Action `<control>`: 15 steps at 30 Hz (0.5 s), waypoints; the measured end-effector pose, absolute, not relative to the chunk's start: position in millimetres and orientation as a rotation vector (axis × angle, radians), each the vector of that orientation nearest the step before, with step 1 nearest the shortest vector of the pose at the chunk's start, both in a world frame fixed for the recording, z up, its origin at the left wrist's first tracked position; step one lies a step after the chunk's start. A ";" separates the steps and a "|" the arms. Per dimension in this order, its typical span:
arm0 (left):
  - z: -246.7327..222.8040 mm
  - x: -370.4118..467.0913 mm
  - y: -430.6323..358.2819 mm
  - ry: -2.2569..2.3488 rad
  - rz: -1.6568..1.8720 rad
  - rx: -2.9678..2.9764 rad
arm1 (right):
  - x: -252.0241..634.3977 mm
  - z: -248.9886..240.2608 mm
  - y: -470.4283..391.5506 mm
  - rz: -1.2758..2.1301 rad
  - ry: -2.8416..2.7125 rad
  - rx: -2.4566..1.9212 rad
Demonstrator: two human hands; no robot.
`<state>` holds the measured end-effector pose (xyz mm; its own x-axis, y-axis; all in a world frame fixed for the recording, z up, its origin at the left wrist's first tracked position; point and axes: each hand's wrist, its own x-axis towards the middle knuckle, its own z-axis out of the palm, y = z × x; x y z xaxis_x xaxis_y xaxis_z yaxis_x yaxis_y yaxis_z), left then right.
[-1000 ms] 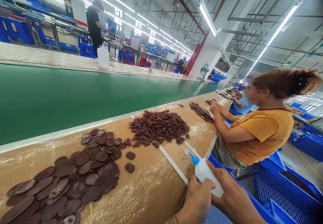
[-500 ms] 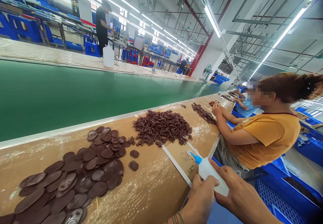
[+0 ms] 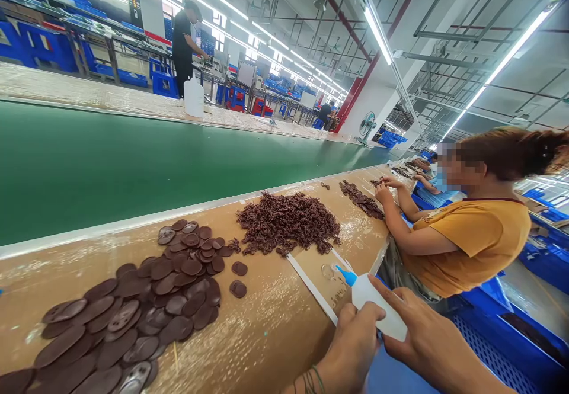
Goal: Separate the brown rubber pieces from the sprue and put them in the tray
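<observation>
A white squeeze bottle (image 3: 377,311) with a blue pointed nozzle tilts up to the left above the table's near edge. My right hand (image 3: 424,335) wraps round it from the right, index finger laid along its side. On the left, my left hand (image 3: 355,338) is closed with its thumb against the bottle; its other fingers are partly hidden. Left of the hands lie two small dark brown oval pieces (image 3: 238,288). Beyond them rises a heap of small dark brown curly pieces (image 3: 288,222). Flat brown ovals (image 3: 146,299) spread in an overlapping pile at the left.
A green conveyor belt (image 3: 133,163) runs behind the brown worktable (image 3: 249,335). A white strip (image 3: 312,289) marks the table near my hands. A co-worker in a yellow shirt (image 3: 480,240) sits at the right, handling brown pieces. A white jug (image 3: 194,98) stands across the belt.
The view has shifted slightly. Both hands keep the bottle in nearly the same place. The co-worker's hands have moved a little.
</observation>
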<state>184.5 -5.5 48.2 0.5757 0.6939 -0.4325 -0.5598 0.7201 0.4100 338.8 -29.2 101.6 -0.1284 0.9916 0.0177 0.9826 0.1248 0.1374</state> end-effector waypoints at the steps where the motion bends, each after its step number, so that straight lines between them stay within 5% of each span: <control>1: 48.7 184.4 -5.5 0.613 0.741 0.248 | 338.4 102.1 -29.2 0.183 2.299 2.020; 15: 58.2 168.7 -2.1 0.735 0.732 0.433 | 324.9 89.7 -29.3 0.040 2.313 2.292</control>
